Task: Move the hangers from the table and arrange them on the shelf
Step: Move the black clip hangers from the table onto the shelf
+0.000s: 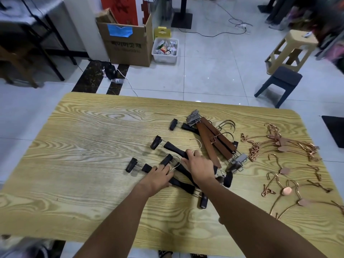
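Grip on black hangers [174, 148]; left hand [159, 176] beside right hand [201, 167]

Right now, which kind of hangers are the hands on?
The black clip hangers, under both hands. The brown wooden hangers and copper wire hangers lie further right.
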{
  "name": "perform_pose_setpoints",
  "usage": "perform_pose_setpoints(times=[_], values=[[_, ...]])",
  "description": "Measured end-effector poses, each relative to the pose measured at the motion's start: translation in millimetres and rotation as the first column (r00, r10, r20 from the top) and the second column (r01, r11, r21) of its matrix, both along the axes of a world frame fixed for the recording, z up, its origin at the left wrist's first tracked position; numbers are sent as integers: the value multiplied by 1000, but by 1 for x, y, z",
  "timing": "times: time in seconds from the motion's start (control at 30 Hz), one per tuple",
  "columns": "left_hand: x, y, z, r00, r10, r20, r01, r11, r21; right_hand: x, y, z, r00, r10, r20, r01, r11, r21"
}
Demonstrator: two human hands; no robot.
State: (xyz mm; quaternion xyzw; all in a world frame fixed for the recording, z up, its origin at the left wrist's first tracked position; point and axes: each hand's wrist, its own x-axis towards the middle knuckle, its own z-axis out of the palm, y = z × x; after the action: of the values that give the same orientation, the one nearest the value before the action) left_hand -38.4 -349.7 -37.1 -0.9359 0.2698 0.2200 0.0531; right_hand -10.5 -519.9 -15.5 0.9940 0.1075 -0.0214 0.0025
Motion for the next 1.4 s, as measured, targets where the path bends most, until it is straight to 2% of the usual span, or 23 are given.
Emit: perform_pose_setpoints(times=[0.27, 0.4, 0.7, 0.93, 1.03, 1.4], values=[[-3, 4, 5, 997, 45, -69, -53, 993, -107, 10, -1, 6, 996, 42, -73, -43, 999, -4], [-3, 2, 6, 999, 40, -14, -42, 986, -162, 7, -1, 4, 994, 42, -105, -41, 999, 7], [-4, 12, -6, 989, 136, -61, -142, 985, -96, -3, -5, -10, 969, 28, -244, -17, 999, 45], [-4, 17, -9, 984, 161, -71, -166, 983, -74, -3, 6, -16, 918, -149, -367, 234, 952, 198], [-3, 17, -12, 987, 152, -60, -156, 984, -86, -1, 7, -13, 893, -207, -400, 311, 925, 218], [14, 5, -6, 1000, -10, 8, 11, 993, -117, 6, 16, -8, 938, -98, -331, 156, 976, 151]])
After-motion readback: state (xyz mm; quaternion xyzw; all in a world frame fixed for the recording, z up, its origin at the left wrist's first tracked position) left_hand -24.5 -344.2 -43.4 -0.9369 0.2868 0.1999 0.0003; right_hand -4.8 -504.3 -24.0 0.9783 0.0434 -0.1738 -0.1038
